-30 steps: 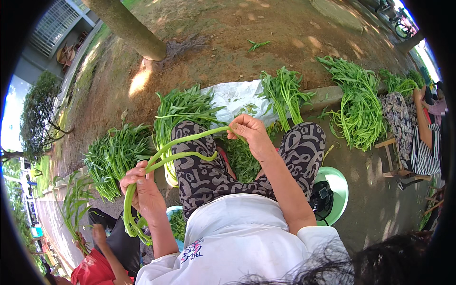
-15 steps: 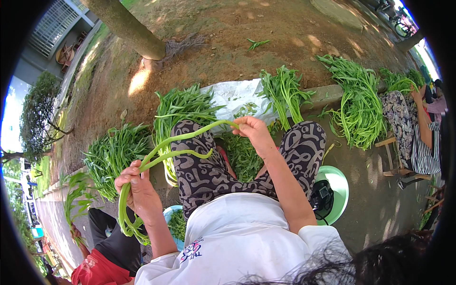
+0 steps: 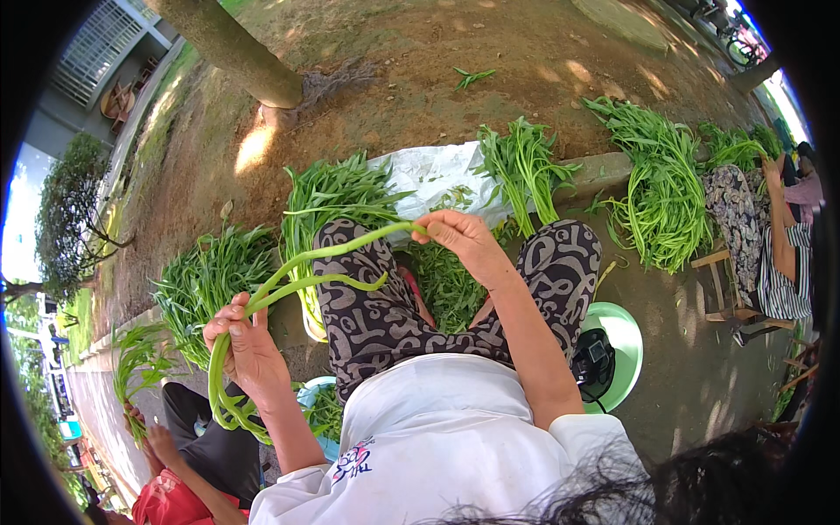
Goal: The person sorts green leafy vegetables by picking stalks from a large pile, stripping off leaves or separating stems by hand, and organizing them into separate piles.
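My left hand (image 3: pixel 252 352) is closed round several long green water spinach stems (image 3: pixel 337 251), held up left of my knees. Their lower ends curl down below that fist. One stem arches right to my right hand (image 3: pixel 465 245), whose fingers pinch its tip above the gap between my knees. A second, shorter stem points the same way with its end loose. Beneath, between my feet, lies a heap of loose leaves (image 3: pixel 451 293), partly hidden by my right arm.
Leafy bundles (image 3: pixel 341 197) line the kerb around a white plastic sheet (image 3: pixel 433 175). A pale green basin (image 3: pixel 632 350) with a black object stands at my right, a light blue basin (image 3: pixel 328 442) at my left. People sit on both sides; the left one holds greens (image 3: pixel 140 359).
My right hand has moved slightly left along with the stem's tip. My left hand has shifted a little left. The neighbour at left has brought a second hand up to the greens.
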Tool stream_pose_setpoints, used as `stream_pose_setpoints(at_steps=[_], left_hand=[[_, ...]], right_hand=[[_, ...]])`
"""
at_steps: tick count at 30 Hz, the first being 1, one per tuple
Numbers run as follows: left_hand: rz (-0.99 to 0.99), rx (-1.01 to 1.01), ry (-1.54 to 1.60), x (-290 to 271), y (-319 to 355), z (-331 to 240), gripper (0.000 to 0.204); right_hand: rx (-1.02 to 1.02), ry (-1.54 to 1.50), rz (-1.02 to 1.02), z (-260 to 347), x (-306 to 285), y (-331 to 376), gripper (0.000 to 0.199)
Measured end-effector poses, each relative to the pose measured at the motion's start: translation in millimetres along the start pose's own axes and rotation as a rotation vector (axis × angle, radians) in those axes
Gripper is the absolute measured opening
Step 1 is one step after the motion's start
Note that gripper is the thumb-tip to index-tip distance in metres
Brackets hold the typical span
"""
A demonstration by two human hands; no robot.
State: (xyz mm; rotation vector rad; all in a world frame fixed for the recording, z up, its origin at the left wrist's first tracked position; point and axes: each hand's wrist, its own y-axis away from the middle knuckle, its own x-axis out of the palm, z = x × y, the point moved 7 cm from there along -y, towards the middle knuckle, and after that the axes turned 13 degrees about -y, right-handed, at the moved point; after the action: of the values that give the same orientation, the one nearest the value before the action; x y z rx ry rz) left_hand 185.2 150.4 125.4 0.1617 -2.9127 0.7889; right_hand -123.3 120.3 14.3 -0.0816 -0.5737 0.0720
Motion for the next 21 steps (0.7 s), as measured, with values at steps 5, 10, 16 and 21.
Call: stream_pose_setpoints(at_steps=[5, 10, 16, 21], left_hand=[[0.039, 0.001, 0.085, -10.0, -6.5, 2.7, 0.010], [0.032, -0.009, 0.199, -18.3, -12.3, -0.2, 0.012], [0.034, 0.017, 0.171, -22.6, -12.2, -4.5, 0.012], [0.021, 0.022, 0.148, -20.5, -12.0, -3.6, 0.011]], right_hand=[[0.057, 0.046, 0.052, -3.8, 0.4, 4.0, 0.012], [0.016, 0.061, 0.170, -8.7, 8.3, 5.4, 0.008], [-0.032, 0.200, 0.115, 1.2, 15.4, 7.6, 0.013], [-0.141, 0.288, 0.127, 16.3, 20.6, 9.7, 0.018]])
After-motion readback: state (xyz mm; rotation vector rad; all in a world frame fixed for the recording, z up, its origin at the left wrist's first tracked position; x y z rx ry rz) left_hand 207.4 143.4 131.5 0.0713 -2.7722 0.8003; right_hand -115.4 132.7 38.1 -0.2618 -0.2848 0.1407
